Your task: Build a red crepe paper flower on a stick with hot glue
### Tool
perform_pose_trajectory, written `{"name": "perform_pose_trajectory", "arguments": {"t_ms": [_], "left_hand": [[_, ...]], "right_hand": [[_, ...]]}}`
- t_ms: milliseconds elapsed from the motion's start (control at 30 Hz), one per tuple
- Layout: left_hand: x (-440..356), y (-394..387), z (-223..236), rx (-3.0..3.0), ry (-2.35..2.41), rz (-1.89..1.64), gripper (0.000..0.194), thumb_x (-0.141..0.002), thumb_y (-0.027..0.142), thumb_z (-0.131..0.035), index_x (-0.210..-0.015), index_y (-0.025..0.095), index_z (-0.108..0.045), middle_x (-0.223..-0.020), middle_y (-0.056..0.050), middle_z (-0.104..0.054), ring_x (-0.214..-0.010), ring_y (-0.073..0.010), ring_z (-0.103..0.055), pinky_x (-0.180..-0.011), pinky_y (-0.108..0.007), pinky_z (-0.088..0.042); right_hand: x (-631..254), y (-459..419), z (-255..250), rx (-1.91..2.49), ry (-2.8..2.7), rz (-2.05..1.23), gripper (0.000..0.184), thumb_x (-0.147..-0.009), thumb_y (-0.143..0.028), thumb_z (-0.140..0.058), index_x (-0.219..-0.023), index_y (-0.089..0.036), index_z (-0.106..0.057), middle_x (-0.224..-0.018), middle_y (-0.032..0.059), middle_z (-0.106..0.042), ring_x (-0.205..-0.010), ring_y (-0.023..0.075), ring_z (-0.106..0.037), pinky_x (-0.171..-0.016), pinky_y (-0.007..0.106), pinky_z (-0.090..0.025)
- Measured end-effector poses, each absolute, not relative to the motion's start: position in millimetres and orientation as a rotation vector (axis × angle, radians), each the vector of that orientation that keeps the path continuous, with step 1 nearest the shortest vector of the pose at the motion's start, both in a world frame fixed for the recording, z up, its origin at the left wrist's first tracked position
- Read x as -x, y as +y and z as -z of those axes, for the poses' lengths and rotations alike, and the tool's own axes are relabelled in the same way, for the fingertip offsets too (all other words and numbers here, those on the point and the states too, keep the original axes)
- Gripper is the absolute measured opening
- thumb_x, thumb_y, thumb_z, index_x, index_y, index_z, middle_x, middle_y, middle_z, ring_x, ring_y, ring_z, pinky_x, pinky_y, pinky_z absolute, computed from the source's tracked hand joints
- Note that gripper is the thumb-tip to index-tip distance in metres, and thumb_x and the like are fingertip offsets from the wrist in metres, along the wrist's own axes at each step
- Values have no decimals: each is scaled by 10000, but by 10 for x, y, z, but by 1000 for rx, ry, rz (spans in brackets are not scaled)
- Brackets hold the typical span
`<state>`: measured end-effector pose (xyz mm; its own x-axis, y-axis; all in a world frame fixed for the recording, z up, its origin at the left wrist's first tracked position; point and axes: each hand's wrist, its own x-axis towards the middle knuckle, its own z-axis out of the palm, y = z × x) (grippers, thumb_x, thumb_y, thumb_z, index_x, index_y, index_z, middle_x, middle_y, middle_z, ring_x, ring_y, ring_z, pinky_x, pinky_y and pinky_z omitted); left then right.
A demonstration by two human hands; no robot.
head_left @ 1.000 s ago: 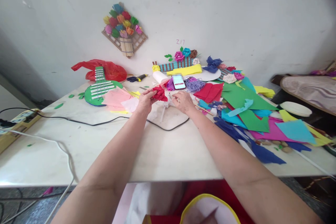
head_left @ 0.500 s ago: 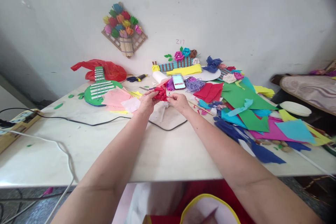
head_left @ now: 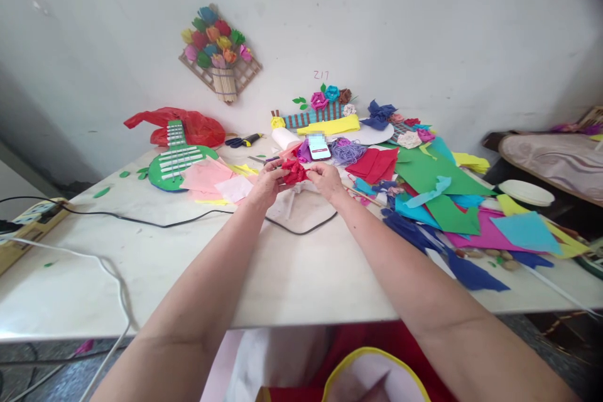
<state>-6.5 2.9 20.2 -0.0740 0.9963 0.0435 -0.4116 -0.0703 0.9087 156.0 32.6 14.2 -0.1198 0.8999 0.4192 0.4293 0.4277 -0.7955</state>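
Note:
A crumpled red paper flower (head_left: pixel 294 171) is held up over the middle of the table between both hands. My left hand (head_left: pixel 269 183) grips its left side, fingers closed on it. At its right edge, my right hand (head_left: pixel 326 179) pinches the red paper between thumb and fingers. Just below the flower, a white glue gun (head_left: pixel 289 201) lies partly hidden on the table. Behind the hands a phone (head_left: pixel 319 147) with a lit screen stands beside a tangle of purple yarn (head_left: pixel 347 152).
To the left lie a green paper guitar (head_left: pixel 181 163), pink paper sheets (head_left: pixel 207 174) and pliers (head_left: pixel 244 140). Coloured paper (head_left: pixel 438 169) is heaped on the right. A black cable (head_left: pixel 164 224) crosses the table near my hands. A power strip (head_left: pixel 38 229) sits at the left edge.
The red flower has turned a little and moved slightly right in my hands. My left fingers have shifted on it, and the whole view has moved slightly.

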Motion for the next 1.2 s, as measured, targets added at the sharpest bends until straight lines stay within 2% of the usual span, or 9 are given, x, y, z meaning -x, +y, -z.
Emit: {"name": "perform_pose_trajectory", "arguments": {"t_ms": [400, 567, 700, 933, 1100, 1200], "left_hand": [[97, 10, -186, -1053, 872, -1296, 469, -582, 92, -734, -1025, 170, -601, -856, -47, -705, -714, -196, -691, -680, -358, -576], [116, 49, -137, -1143, 818, -1204, 319, -591, 126, -738, -907, 133, -689, -827, -76, -717, -725, -193, -685, -713, -347, -573], [106, 40, -143, -1111, 786, -1223, 208, -611, 110, -715, -819, 113, -702, -802, -81, -715, -735, -191, -683, -749, -349, -572], [108, 27, -178, -995, 754, -1295, 197, -648, 64, -670, -839, 106, -690, -835, -90, -714, -739, -199, -685, -733, -368, -580], [112, 35, -178, -973, 778, -1339, 182, -635, 47, -658, -805, 105, -687, -808, -78, -706, -718, -189, -675, -694, -345, -577], [108, 37, -171, -983, 771, -1367, 165, -640, 48, -656, -791, 110, -683, -810, -74, -705, -724, -181, -672, -713, -341, -574]], "right_hand": [[-1582, 374, -154, 1080, -1697, -650, 143, -693, -329, -535, -641, -197, -558, -621, -13, -574, -638, 146, -512, -643, 273, -392], [-1581, 369, -154, 1015, -1720, -667, 142, -698, -315, -553, -631, -190, -555, -607, -17, -570, -617, 136, -511, -627, 268, -393], [-1578, 372, -149, 999, -1669, -726, 162, -705, -343, -566, -648, -192, -556, -600, -25, -562, -603, 128, -505, -612, 260, -407], [-1574, 334, -181, 940, -1552, -907, 182, -731, -377, -572, -732, -195, -572, -653, -11, -610, -652, 144, -595, -628, 269, -483], [-1580, 384, -131, 985, -1549, -831, 153, -726, -339, -589, -744, -187, -597, -634, -5, -620, -634, 154, -607, -653, 295, -493], [-1580, 432, -87, 983, -1566, -795, 156, -724, -315, -589, -787, -179, -633, -717, 19, -669, -714, 169, -632, -727, 322, -511]]}}
